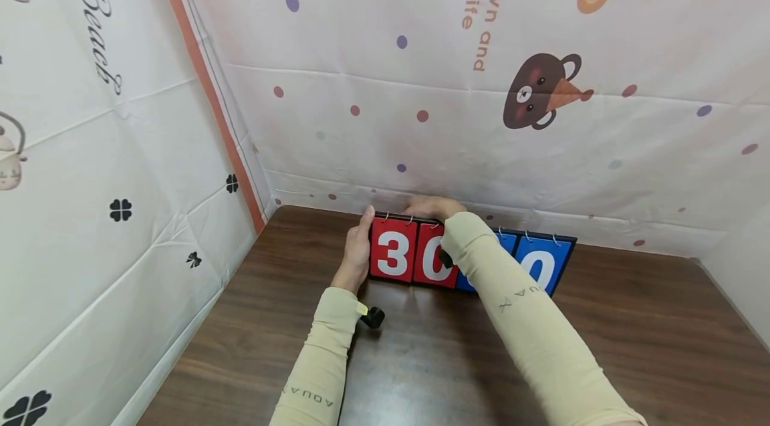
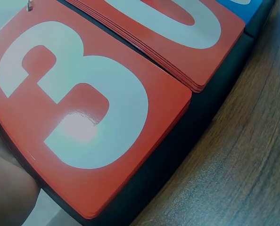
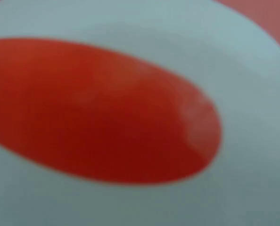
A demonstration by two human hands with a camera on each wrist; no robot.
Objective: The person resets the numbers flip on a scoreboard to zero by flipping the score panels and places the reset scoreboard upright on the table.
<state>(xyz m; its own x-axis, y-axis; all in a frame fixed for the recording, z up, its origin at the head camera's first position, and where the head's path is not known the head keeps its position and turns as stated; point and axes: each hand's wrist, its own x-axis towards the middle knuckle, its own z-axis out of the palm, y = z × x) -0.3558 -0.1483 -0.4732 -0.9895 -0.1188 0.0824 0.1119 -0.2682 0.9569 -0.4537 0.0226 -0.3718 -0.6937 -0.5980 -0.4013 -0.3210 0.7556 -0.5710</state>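
Observation:
A flip scoreboard (image 1: 394, 249) stands on the table near the back wall, with two red number cards on the left and two blue ones on the right. The red cards read 3 and 0; the rightmost blue card (image 1: 544, 262) reads 0, and the other is mostly behind my right sleeve. My left hand (image 1: 356, 249) grips the board's left end, also visible at the lower left of the left wrist view. Over the top edge reaches my right hand (image 1: 438, 206), its fingers hidden behind the board. A red card's white 0 (image 3: 253, 117) fills the right wrist view, blurred.
The brown wood-grain table (image 1: 421, 359) meets a printed cloth wall (image 1: 373, 132) close behind the scoreboard. Another printed cloth (image 1: 120, 165) hangs along the left side. A small black wrist camera (image 1: 373, 317) sticks out from the left sleeve.

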